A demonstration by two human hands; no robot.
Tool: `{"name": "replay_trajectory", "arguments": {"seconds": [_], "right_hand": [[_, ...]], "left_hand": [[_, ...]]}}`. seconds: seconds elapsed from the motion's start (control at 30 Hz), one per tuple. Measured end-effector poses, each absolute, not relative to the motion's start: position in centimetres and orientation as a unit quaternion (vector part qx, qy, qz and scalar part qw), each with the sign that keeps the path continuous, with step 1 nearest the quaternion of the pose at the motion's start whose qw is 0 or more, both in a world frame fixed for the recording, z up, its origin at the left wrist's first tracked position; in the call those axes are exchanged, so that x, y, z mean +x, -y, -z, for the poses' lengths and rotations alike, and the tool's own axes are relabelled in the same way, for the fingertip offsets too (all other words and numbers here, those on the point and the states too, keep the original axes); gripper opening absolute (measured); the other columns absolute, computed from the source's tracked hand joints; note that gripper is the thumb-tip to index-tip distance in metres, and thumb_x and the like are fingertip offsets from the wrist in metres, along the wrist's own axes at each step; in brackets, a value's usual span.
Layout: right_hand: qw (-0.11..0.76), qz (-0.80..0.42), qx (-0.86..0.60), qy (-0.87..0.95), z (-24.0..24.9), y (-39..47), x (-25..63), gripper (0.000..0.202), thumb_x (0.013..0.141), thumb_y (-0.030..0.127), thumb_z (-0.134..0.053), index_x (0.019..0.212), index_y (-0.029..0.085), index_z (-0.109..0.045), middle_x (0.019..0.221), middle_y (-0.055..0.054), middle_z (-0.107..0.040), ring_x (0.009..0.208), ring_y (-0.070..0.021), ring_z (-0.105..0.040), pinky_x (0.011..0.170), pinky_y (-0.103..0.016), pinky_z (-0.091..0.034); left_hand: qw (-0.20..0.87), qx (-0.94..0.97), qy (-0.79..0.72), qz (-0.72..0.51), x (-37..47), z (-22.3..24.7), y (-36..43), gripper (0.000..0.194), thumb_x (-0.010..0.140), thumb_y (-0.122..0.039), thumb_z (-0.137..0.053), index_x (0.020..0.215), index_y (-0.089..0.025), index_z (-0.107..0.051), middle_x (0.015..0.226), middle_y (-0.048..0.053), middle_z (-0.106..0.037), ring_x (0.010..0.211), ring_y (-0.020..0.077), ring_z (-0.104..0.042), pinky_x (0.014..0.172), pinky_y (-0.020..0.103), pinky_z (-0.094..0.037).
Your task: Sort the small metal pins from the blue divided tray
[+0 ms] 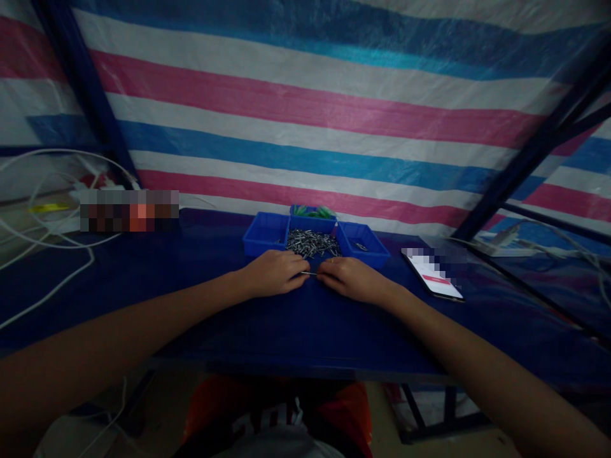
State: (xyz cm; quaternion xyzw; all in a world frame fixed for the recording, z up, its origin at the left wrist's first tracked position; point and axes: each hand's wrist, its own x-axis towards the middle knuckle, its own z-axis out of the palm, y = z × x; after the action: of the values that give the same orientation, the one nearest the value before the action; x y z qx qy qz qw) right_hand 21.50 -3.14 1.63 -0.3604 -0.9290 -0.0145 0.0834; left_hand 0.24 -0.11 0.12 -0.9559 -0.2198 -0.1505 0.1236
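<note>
Nearest us, below and short of the fingers, our orange and dark clothing (281,407) showed under the front edge of the blue tabletop (305,334). Our bare forearms reached inward over that edge from both sides, and our hands met almost tip to tip above the tabletop. The fingers of our left hand (275,273) were pinched together on one end of a thin metal piece (309,273), which ran level across the narrow gap. The fingers of our right hand (356,278) were curled in and closed at its other end; they hid whatever else might have been between them.

Just beyond the fingers we had a loose heap of small metal pins (312,244), though we could not tell whether it lay straight on the tabletop. A blue left bin (262,226) stood just past the left fingers, and a blue right bin (377,256) with a few small pieces inside stood just past the right ones. Well to the right of the fingers lay a phone (434,273) with its screen lit. Behind the heap, a rear bin (312,224) held green items (321,211). Far left of the fingers we saw looped white cables (94,257), and farthest off, a striped sheet (310,102).
</note>
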Motion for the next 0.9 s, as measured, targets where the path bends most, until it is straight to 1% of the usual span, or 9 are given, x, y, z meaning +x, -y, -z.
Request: {"name": "replay_trajectory", "arguments": {"seconds": [0.23,0.37,0.53,0.63,0.73,0.8,0.9], "right_hand": [[0.083,0.016,-0.347,0.934,-1.44,3.15,21.46,0.019,0.091,0.022,-0.041,0.089,0.015,-0.058,0.08,-0.005,-0.059,0.073,-0.0137,-0.055,0.068,-0.026,-0.039],[0.087,0.023,-0.342,0.935,-1.32,3.28,21.22,0.02,0.091,0.023,-0.042,0.085,0.015,-0.058,0.076,-0.004,-0.057,0.07,-0.013,-0.053,0.066,-0.025,-0.038],[0.086,0.008,-0.329,0.94,-1.31,3.4,21.09,0.016,0.089,0.022,-0.045,0.084,0.014,-0.058,0.076,-0.004,-0.056,0.068,-0.0128,-0.051,0.064,-0.025,-0.037],[0.091,0.0,-0.325,0.941,-1.43,3.39,21.21,0.016,0.089,0.024,-0.045,0.086,0.015,-0.058,0.076,-0.004,-0.056,0.068,-0.013,-0.052,0.064,-0.025,-0.038],[0.091,-0.002,-0.331,0.939,-1.65,3.4,21.35,0.02,0.09,0.029,-0.045,0.087,0.014,-0.058,0.077,-0.004,-0.057,0.07,-0.014,-0.054,0.066,-0.025,-0.039],[0.09,-0.006,-0.333,0.939,-1.79,3.42,21.38,0.023,0.091,0.032,-0.044,0.09,0.014,-0.059,0.079,-0.005,-0.059,0.072,-0.0145,-0.055,0.066,-0.026,-0.04],[0.093,-0.015,-0.33,0.939,-1.89,3.46,21.32,0.027,0.092,0.034,-0.042,0.092,0.014,-0.059,0.081,-0.006,-0.06,0.074,-0.0145,-0.057,0.068,-0.026,-0.041]], "left_hand": [[0.128,-0.955,0.192,0.185,0.33,-0.18,0.33,0.025,0.091,-0.031,-0.039,0.093,-0.017,-0.06,0.084,0.003,-0.06,0.081,0.0144,-0.056,0.072,0.025,-0.043],[0.14,-0.956,0.163,0.198,0.4,-0.18,0.6,0.027,0.093,-0.03,-0.036,0.095,-0.017,-0.06,0.087,0.003,-0.061,0.082,0.0143,-0.056,0.072,0.025,-0.043],[0.137,-0.969,0.088,0.188,0.5,-0.16,0.76,0.023,0.091,-0.026,-0.039,0.096,-0.018,-0.061,0.092,0.003,-0.061,0.084,0.0132,-0.054,0.072,0.023,-0.043],[0.126,-0.968,0.093,0.196,0.57,-0.12,0.79,0.019,0.088,-0.024,-0.042,0.091,-0.016,-0.06,0.088,0.003,-0.062,0.083,0.0134,-0.055,0.072,0.023,-0.043],[0.138,-0.961,0.124,0.204,0.53,-0.12,0.69,0.016,0.085,-0.023,-0.045,0.085,-0.016,-0.059,0.078,0.002,-0.061,0.075,0.0135,-0.055,0.067,0.023,-0.042],[0.157,-0.955,0.141,0.207,0.42,-0.11,0.49,0.016,0.085,-0.024,-0.045,0.084,-0.016,-0.058,0.073,0.002,-0.06,0.07,0.0135,-0.055,0.064,0.024,-0.041],[0.177,-0.951,0.151,0.204,0.25,0.0,0.12,0.019,0.088,-0.028,-0.043,0.085,-0.016,-0.059,0.072,0.002,-0.061,0.068,0.0133,-0.055,0.062,0.024,-0.04]]}}
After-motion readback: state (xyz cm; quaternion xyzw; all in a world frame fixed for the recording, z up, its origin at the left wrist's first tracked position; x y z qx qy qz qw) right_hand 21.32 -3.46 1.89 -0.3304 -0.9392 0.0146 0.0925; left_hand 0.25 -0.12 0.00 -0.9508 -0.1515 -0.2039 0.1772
